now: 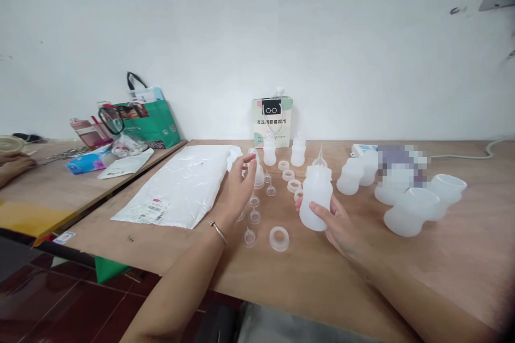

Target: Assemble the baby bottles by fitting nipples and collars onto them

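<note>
My right hand (333, 220) is wrapped round a milky-white baby bottle (316, 198), held upright with a clear pointed nipple (319, 159) on its mouth. My left hand (241, 185) is raised with loosely bent fingers, beside some clear dome caps (258, 178) it partly hides; nothing shows in its grasp. Several clear nipples (255, 216) stand in rows on the table below it. White collar rings (294, 186) form a line between my hands, and a larger-looking ring (279, 239) lies nearer me. Two capped bottles (298, 150) stand at the back.
Several open bottles (411, 211) stand at right, near a blurred patch and a white cable (462, 156). A white plastic mailer (177, 185) lies at left. A paper bag (273, 123) rests by the wall. On the adjoining table are a green bag (148, 123), a tissue pack (86, 161) and another person's hand (16, 163).
</note>
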The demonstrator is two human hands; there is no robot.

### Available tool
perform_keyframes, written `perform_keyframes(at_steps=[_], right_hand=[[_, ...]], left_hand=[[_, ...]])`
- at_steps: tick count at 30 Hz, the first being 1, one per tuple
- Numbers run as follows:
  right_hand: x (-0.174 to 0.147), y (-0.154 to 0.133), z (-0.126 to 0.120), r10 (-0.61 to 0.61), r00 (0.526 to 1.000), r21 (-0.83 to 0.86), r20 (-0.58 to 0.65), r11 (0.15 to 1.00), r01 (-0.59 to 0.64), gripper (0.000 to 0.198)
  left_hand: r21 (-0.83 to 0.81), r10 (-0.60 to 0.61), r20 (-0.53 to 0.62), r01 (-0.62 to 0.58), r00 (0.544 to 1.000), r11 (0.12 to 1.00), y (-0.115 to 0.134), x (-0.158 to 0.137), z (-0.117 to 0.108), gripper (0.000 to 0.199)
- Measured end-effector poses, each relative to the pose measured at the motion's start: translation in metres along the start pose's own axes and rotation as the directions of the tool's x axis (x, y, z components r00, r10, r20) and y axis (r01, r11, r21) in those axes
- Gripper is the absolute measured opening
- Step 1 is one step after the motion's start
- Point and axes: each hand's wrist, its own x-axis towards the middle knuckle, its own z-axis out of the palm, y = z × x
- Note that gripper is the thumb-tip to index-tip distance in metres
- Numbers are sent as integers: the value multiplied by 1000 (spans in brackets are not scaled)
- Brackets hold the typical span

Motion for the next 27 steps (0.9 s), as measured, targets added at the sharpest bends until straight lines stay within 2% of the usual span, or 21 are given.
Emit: perform_keyframes(at_steps=[2, 5, 7, 10, 12, 14, 16, 18, 20, 23, 27], right_hand=[[0, 0, 0, 12, 1000, -54, -17, 998, -13, 29], [-2, -6, 5, 67, 998, -142, -9, 988, -68, 31], [-4, -11, 9, 80, 997, -194, 6, 978, -78, 31], [-5, -12, 14, 74, 997, -256, 37, 965, -62, 32], [-5, -8, 14, 81, 995, -280, 64, 958, -60, 37], [-5, -3, 13, 87, 992, -305, 87, 951, -56, 40], [-4, 2, 11, 82, 991, -335, 104, 941, -43, 41], [-4, 6, 10, 72, 990, -362, 120, 932, -24, 42], [-4, 7, 10, 55, 989, -391, 139, 921, 4, 44], [-3, 6, 11, 21, 989, -434, 148, 900, 46, 47], [-3, 5, 12, 16, 990, -414, 143, 909, 45, 49]], left_hand=[[249, 73, 57, -85, 996, 965, -11, 2, -2, 37], [456, 31, 206, -124, 978, 881, -29, 0, -1, 47], [498, -36, 264, -104, 964, 861, -39, -2, 1, 51], [503, -78, 279, -76, 957, 861, -47, -1, 4, 47], [519, -55, 249, -85, 967, 850, -44, 2, 5, 38], [526, 14, 163, -99, 986, 845, -34, 5, 4, 33], [438, 90, 27, -93, 996, 894, -20, 7, 2, 37], [228, 130, -103, -104, 986, 968, -4, 5, 1, 38], [8, 160, -150, -161, 976, 987, 11, 0, 1, 34], [-136, 231, -78, -240, 970, 961, 24, -12, 2, 30], [-70, 309, 172, -302, 935, 951, 31, -24, 5, 30]])
